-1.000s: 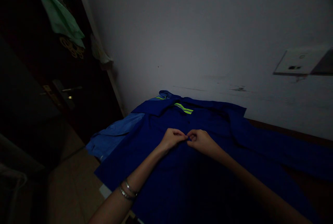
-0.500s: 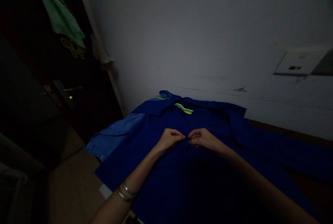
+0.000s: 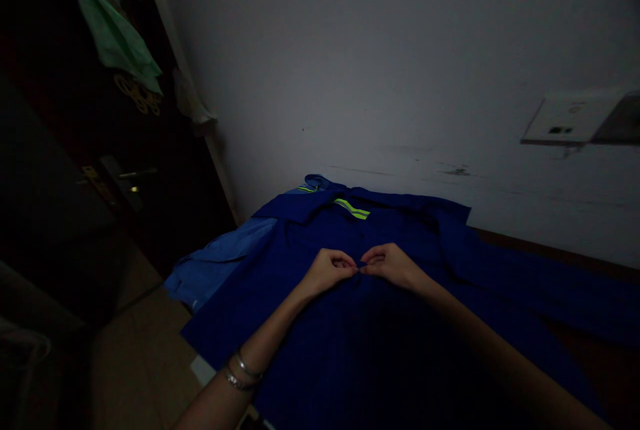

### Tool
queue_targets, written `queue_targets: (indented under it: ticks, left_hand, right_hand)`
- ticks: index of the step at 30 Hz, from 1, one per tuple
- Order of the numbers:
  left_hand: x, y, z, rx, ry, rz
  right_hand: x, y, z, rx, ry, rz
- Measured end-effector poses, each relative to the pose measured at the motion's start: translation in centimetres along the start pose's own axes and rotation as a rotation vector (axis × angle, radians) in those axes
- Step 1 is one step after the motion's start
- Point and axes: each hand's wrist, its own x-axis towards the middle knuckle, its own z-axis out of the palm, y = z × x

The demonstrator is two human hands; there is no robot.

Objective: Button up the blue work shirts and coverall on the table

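A dark blue work jacket (image 3: 310, 323) lies spread out, with a yellow-green reflective strip (image 3: 353, 209) on its upper part. At the middle of the jacket's front, my left hand (image 3: 330, 270) pinches the cloth between thumb and fingers; two bracelets circle that wrist. My right hand (image 3: 387, 265) pinches the same spot from the other side, its fingertips almost touching those of the left. A small fold of cloth rises between them. Whether a button sits in the fingers is too dark and small to tell.
Lighter blue clothing (image 3: 220, 257) lies beneath the jacket on the left. Behind stands a pale wall (image 3: 350, 83) with a socket plate (image 3: 563, 120) at right. A dark door (image 3: 165, 210) with a handle (image 3: 137, 173) and a hanging green cloth (image 3: 117, 37) is at left.
My fingertips have come closer together, and the right hand's fingers have closed more on the jacket's front. The cloth between them is lifted slightly. The view has shifted very little.
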Motion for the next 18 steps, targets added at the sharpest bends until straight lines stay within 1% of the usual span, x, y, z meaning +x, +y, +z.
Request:
queue_targets:
  ticks: [3,6,12,16,18]
  left_hand:
    - [-0.2,0.1,0.2,0.078,0.049,0.081]
    - [-0.2,0.1,0.4,0.143,0.089,0.107]
    - [0.1,-0.4,0.4,0.182,0.084,0.110]
    - [0.0,-0.1,0.3,0.156,0.073,0.114]
    - [-0.1,0.1,0.2,0.134,0.077,0.091]
  right_hand:
    - [0.0,-0.1,0.2,-0.014,0.012,-0.005]
    - [-0.2,-0.4,0.3,-0.042,0.021,-0.030]
    - [-0.6,-0.9,0.4,-0.074,0.016,-0.020]
    - [-0.7,-1.1,0.4,-0.052,0.022,-0.006]
    - [-0.7,-1.1,0.3,-0.019,0.014,0.008]
